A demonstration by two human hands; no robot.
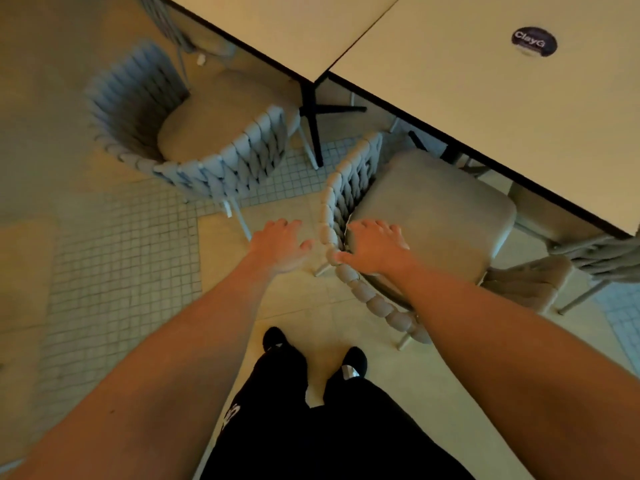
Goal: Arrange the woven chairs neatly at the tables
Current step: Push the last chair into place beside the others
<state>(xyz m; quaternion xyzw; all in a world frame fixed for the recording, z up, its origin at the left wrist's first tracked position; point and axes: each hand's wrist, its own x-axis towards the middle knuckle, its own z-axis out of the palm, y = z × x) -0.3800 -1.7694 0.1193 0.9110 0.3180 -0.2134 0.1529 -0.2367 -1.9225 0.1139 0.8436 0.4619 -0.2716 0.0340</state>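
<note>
Two grey woven chairs with beige cushions stand at the light tables point(467, 109). The nearer woven chair point(433, 209) sits in front of me, its seat partly under the right table. My right hand point(375, 245) hovers with spread fingers over the rear of its cushion, the thumb touching the woven back rim. My left hand point(277, 244) is open just outside that rim, fingers spread, holding nothing. The second woven chair point(214, 133) stands to the left, angled toward the left table.
A black table base point(313, 112) stands between the two chairs. Another woven chair point(602, 258) shows under the table's right edge, and one more at top left point(166, 22). The floor mixes small tiles and smooth slabs. My legs and black shoes point(311, 355) are below.
</note>
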